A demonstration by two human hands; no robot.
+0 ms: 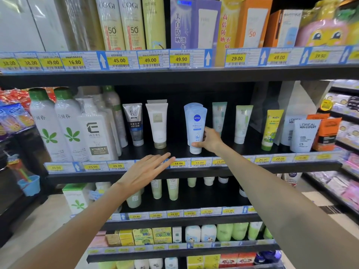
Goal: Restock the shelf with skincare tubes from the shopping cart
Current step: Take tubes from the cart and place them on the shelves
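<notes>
The right hand (210,139) grips the lower part of a Nivea tube (195,129), which stands cap-down on the black shelf (174,150) just behind the price strip (194,163), with another tube close behind it. The left hand (143,171) hovers flat with fingers straight and released, over the strip's edge. Open shelf lies between the Nivea tube and the white tube (157,123) to its left.
</notes>
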